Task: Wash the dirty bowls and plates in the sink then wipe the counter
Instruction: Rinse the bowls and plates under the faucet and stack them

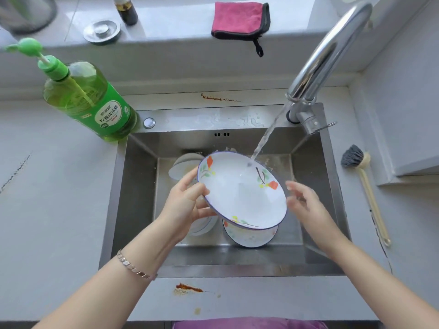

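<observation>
I hold a white flowered plate (pixel 240 191) tilted over the steel sink (pixel 133 186). My left hand (pixel 187 200) grips its left rim. At the plate's right rim is my right hand (pixel 303 200), fingers apart; whether it touches the plate is unclear. Water (pixel 268 134) runs from the faucet (pixel 320 60) onto the plate's upper part. Under the plate lie a flowered bowl (pixel 249 235), a white dish (pixel 204 225) and another white dish (pixel 185 165) at the back of the basin. Brown stains mark the counter in front of the sink (pixel 188 288) and behind it (pixel 218 98).
A green dish-soap bottle (pixel 90 100) stands at the sink's back left corner. A dish brush (pixel 363 184) lies on the counter to the right. On the ledge behind sit a pink cloth (pixel 240 20), a metal sink strainer (pixel 102 32) and a dark bottle (pixel 126 9).
</observation>
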